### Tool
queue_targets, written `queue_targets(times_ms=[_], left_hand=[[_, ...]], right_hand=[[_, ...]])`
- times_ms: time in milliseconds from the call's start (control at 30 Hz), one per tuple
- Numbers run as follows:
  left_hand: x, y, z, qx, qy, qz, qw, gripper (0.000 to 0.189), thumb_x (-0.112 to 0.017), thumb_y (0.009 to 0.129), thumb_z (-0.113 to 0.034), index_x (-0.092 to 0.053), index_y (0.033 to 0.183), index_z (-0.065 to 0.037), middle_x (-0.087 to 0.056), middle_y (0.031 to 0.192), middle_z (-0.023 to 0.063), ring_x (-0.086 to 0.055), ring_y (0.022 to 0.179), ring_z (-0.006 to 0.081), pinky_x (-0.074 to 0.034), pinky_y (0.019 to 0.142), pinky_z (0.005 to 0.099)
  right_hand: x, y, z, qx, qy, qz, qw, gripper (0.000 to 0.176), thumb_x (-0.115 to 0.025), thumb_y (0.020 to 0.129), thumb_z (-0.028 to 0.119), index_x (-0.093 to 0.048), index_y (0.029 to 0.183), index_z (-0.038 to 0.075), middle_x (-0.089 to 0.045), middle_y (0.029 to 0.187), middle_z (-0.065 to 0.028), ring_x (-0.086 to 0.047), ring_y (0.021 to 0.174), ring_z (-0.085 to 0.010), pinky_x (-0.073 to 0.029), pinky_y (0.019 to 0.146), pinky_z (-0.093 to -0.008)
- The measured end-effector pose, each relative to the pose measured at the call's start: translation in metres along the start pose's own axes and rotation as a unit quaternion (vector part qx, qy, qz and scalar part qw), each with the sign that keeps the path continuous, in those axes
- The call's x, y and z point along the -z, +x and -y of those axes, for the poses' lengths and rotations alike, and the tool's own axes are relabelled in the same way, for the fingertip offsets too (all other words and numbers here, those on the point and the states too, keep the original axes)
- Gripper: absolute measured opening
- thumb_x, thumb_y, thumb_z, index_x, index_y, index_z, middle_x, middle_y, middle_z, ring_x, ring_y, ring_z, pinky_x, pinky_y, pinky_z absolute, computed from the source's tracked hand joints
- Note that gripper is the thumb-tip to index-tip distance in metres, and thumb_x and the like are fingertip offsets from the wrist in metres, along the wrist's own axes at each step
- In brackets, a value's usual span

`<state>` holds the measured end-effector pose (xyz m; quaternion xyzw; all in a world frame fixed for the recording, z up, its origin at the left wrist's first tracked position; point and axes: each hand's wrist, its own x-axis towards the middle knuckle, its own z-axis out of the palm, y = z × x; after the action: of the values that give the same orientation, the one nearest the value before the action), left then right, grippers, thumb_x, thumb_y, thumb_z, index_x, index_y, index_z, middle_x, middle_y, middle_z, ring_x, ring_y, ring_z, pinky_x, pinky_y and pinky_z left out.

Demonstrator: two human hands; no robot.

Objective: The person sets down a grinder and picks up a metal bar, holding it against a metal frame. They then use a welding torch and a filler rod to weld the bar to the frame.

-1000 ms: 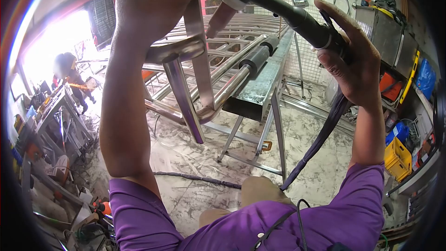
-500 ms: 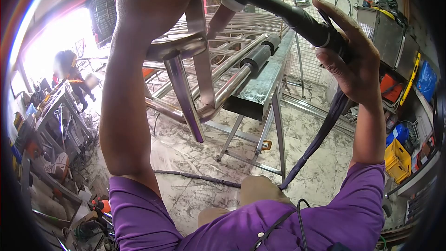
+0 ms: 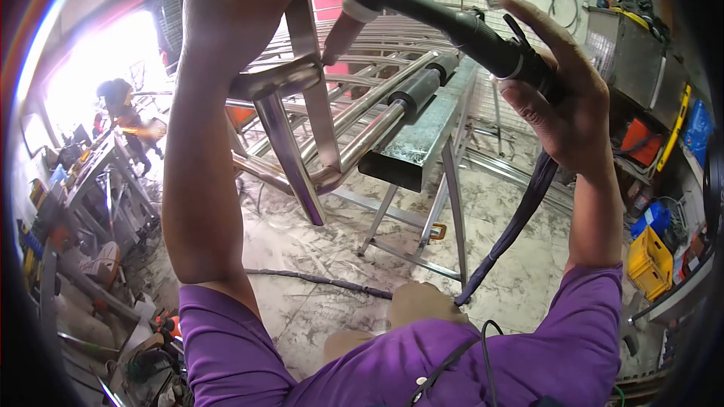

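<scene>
My right hand (image 3: 566, 98) is closed around the black handle of a welding torch (image 3: 460, 26). Its pinkish nozzle points down and left, close to the spot where a flat metal bar (image 3: 320, 105) passes a short shiny tube (image 3: 290, 158). At the upper left, my left hand (image 3: 253, 7) has its fingers curled at the top of that flat bar; the hand itself partly hides the grip. Bar and short tube stand at the bent corner of a tubular metal frame (image 3: 362, 147). From my right hand a dark sleeved cable (image 3: 513, 218) hangs to the floor.
A rectangular steel beam (image 3: 415, 147) on trestle legs (image 3: 452, 211) supports the frame, with dark grey sleeves (image 3: 417, 93) around one tube. Far left, a person (image 3: 124, 117) works amid sparks. Tools and scrap line the left; a yellow crate (image 3: 650, 260) stands right.
The view has shifted slightly, so hands, torch and frame sit a little further left. The nozzle is still close to the bar. The person in the background has changed posture.
</scene>
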<state>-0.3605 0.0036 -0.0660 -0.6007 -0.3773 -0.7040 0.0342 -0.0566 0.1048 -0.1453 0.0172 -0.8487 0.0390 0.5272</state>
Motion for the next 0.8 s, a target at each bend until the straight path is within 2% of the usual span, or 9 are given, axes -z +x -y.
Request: queue_targets(times_ms=[100,167,233,300,467,633,700,733,800], left_hand=[[0.009,0.002,-0.003,-0.046,0.045,0.060,0.996,0.020,-0.070,0.097,-0.009,-0.072,0.111,0.005,-0.073,0.098,0.0128,-0.075,0.088,0.0230,-0.061,0.081,0.0348],[0.004,0.002,-0.018,-0.028,-0.012,0.103,0.994,0.021,-0.067,0.097,-0.010,-0.069,0.112,0.005,-0.072,0.099,0.0136,-0.072,0.081,0.0228,-0.062,0.074,0.0389],[0.018,0.006,-0.026,-0.007,-0.024,0.211,0.977,0.030,-0.066,0.098,-0.015,-0.066,0.119,0.007,-0.067,0.093,0.0089,-0.066,0.075,0.0188,-0.056,0.073,0.0345],[0.032,0.014,-0.038,0.016,0.023,0.240,0.970,0.027,-0.062,0.101,-0.008,-0.060,0.123,0.008,-0.062,0.094,0.0076,-0.063,0.074,0.0175,-0.060,0.075,0.0365],[0.035,0.010,-0.057,0.075,0.020,0.194,0.978,0.028,-0.060,0.098,-0.003,-0.060,0.122,0.012,-0.058,0.113,0.0189,-0.061,0.101,0.0259,-0.061,0.090,0.0500],[0.040,0.016,-0.056,0.158,-0.236,0.244,0.927,0.039,-0.055,0.099,-0.009,-0.056,0.128,0.016,-0.060,0.126,0.0244,-0.058,0.118,0.0349,-0.048,0.109,0.0561],[0.027,0.015,-0.069,0.164,-0.223,0.220,0.935,0.044,-0.055,0.099,-0.014,-0.055,0.131,0.016,-0.060,0.129,0.0263,-0.057,0.124,0.0365,-0.050,0.106,0.0541],[0.000,0.011,-0.068,0.087,-0.143,-0.079,0.983,0.041,-0.050,0.108,-0.030,-0.059,0.115,0.010,-0.064,0.114,0.0216,-0.065,0.108,0.0331,-0.055,0.092,0.0466],[-0.010,0.015,-0.064,0.023,-0.087,0.065,0.994,0.023,-0.055,0.105,-0.017,-0.063,0.112,0.004,-0.066,0.092,0.0164,-0.067,0.074,0.0301,-0.059,0.066,0.0475]], right_hand=[[-0.003,-0.013,-0.022,0.007,-0.016,-0.097,0.995,0.078,-0.079,0.100,0.025,-0.040,0.161,-0.005,-0.059,0.154,-0.0140,-0.060,0.082,-0.0045,-0.049,0.070,-0.0219],[-0.004,-0.031,-0.038,-0.028,0.000,-0.166,0.986,0.078,-0.078,0.100,0.029,-0.041,0.160,-0.005,-0.059,0.154,-0.0130,-0.056,0.075,-0.0025,-0.046,0.063,-0.0195],[-0.007,-0.045,-0.055,-0.038,0.074,-0.156,0.984,0.072,-0.075,0.100,0.007,-0.039,0.162,-0.001,-0.062,0.148,-0.0179,-0.068,0.099,-0.0088,-0.055,0.082,-0.0247],[-0.018,-0.053,-0.078,-0.030,0.127,-0.173,0.976,0.073,-0.073,0.101,0.008,-0.036,0.162,-0.003,-0.055,0.156,-0.0187,-0.069,0.098,-0.0096,-0.055,0.083,-0.0248],[-0.038,-0.065,-0.120,-0.031,0.176,-0.177,0.968,0.075,-0.072,0.103,0.015,-0.032,0.163,-0.005,-0.047,0.164,-0.0202,-0.071,0.099,-0.0131,-0.057,0.088,-0.0269],[-0.046,-0.062,-0.137,0.001,0.187,-0.185,0.965,0.074,-0.072,0.103,0.016,-0.033,0.162,-0.006,-0.046,0.165,-0.0209,-0.072,0.099,-0.0149,-0.058,0.088,-0.0280],[-0.046,-0.060,-0.140,0.013,0.200,-0.181,0.963,0.073,-0.071,0.103,0.014,-0.033,0.161,-0.006,-0.046,0.165,-0.0210,-0.072,0.099,-0.0155,-0.058,0.088,-0.0281],[-0.044,-0.059,-0.139,0.012,0.197,-0.170,0.966,0.072,-0.071,0.102,0.012,-0.034,0.161,-0.007,-0.045,0.165,-0.0221,-0.072,0.100,-0.0158,-0.057,0.089,-0.0283],[-0.040,-0.058,-0.140,0.014,0.189,-0.147,0.971,0.071,-0.071,0.102,0.010,-0.035,0.160,-0.007,-0.045,0.165,-0.0239,-0.072,0.102,-0.0165,-0.057,0.091,-0.0288]])
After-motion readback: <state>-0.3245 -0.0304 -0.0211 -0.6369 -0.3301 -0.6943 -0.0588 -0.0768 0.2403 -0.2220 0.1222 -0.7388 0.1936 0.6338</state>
